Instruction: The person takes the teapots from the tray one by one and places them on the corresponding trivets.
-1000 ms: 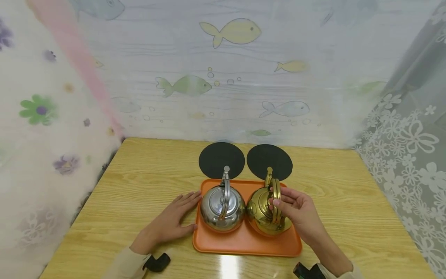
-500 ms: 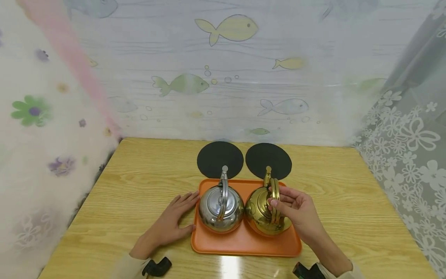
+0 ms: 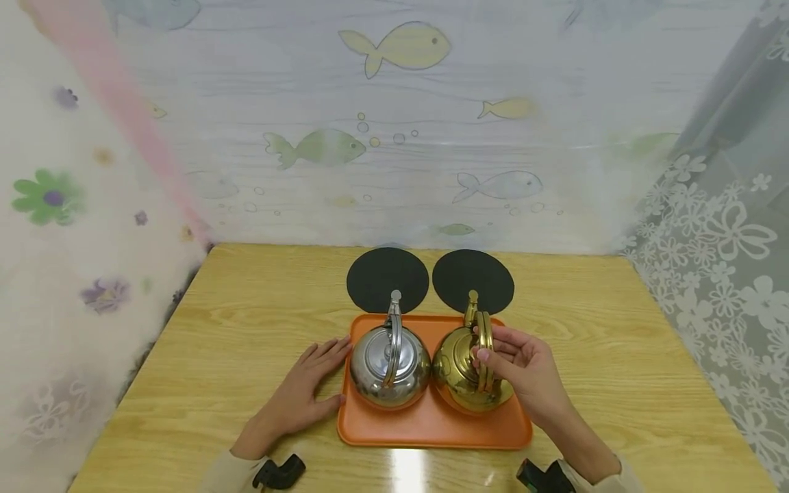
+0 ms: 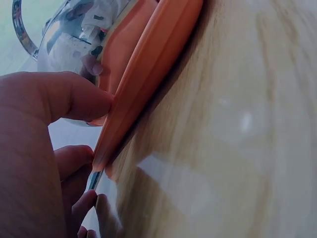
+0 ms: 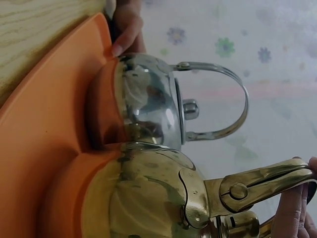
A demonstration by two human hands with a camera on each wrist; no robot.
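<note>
In the head view, a shiny silver kettle [image 3: 372, 387] and a gold kettle [image 3: 453, 376] stand side by side on an orange tray [image 3: 431, 433]. Their spouts point away from me and their arched handles are up. My right hand [image 3: 533, 370] holds the gold kettle's handle [image 5: 267, 183], thumb on the near side and fingers behind it. The gold body still sits on the tray in the right wrist view. My left hand [image 3: 296, 404] rests at the tray's left edge, fingers extended; its thumb [image 4: 81, 96] touches the orange rim in the left wrist view.
Two black round mats [image 3: 387, 279] lie side by side behind the tray on the wooden table [image 3: 265, 294]. The kettle spouts overlap their near edges in the head view. A fish-print curtain [image 3: 308, 192] hangs along the far edge, with a lace curtain [image 3: 733, 239] at right.
The head view has shifted slightly. Both hands keep their places on the tray edge and the gold kettle's handle, and the kettles have not visibly moved.
</note>
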